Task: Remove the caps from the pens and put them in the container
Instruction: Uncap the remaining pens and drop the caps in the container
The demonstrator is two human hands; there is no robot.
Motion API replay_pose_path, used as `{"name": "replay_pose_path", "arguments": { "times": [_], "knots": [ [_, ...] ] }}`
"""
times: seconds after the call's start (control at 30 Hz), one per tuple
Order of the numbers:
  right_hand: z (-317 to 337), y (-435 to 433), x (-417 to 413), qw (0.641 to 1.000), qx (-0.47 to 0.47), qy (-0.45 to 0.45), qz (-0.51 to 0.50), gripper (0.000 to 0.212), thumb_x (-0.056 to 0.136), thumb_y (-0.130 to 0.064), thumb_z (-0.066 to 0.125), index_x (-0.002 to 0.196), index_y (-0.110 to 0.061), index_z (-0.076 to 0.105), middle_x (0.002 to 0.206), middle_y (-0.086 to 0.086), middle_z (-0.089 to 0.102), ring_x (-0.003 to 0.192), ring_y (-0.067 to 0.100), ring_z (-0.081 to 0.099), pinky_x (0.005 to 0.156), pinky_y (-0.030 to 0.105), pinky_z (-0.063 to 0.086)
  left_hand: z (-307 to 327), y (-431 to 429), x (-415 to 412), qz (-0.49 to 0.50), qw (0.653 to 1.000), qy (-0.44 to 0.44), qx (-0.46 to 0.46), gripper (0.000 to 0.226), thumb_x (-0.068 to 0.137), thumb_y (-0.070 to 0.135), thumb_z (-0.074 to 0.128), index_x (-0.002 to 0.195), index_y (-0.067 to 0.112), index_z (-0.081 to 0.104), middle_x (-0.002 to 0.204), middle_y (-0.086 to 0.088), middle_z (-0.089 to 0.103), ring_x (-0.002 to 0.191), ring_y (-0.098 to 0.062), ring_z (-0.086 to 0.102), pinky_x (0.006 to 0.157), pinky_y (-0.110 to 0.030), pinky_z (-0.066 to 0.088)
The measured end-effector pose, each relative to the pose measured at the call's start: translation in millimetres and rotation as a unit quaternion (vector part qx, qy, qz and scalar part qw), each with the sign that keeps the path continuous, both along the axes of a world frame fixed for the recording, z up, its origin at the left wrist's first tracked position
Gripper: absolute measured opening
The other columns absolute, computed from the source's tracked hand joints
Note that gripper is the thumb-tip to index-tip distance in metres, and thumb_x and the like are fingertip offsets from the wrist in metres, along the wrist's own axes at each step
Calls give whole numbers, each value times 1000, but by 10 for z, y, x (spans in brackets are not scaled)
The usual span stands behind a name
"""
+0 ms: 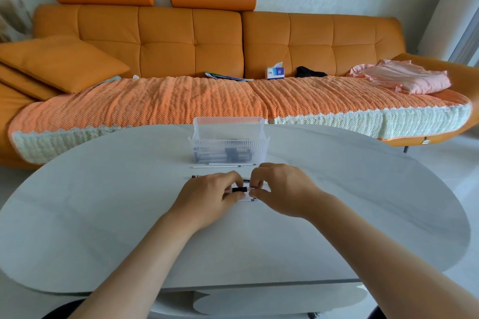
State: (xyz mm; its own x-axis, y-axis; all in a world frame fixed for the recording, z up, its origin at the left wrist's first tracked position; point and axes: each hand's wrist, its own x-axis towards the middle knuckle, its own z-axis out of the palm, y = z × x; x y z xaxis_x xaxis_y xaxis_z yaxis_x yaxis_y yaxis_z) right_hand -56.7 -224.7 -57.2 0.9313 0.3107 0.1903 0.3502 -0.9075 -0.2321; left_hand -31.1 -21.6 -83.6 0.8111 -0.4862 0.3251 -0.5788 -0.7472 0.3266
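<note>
Table [103,202]: pen [239,189] in left [207,197], right grip [282,189]

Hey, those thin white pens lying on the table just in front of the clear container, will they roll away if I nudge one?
Probably. The white pens look slim and round and lie on a smooth table, so a nudge likely rolls them. They seem light and stiff: the left hand and right hand pinch a similar pen between them.

Loose pens [228,164] before container [207,149]
</note>
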Motion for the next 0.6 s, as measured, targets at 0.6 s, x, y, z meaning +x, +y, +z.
{"name": "replay_pose_path", "arguments": {
  "times": [0.6],
  "knots": [
    [16, -313, 88, 994, 20, 30, -104, 14, 96, -36, 52, 93, -31, 65, 96, -11, 65, 87, 15, 60, 74, 31, 50, 12, 292, 203, 102, 980, -164, -49, 11, 82, 13, 69, 85, 19, 60, 79, 8, 64, 73, -21, 58, 67, -36, 45]
  ]
}}
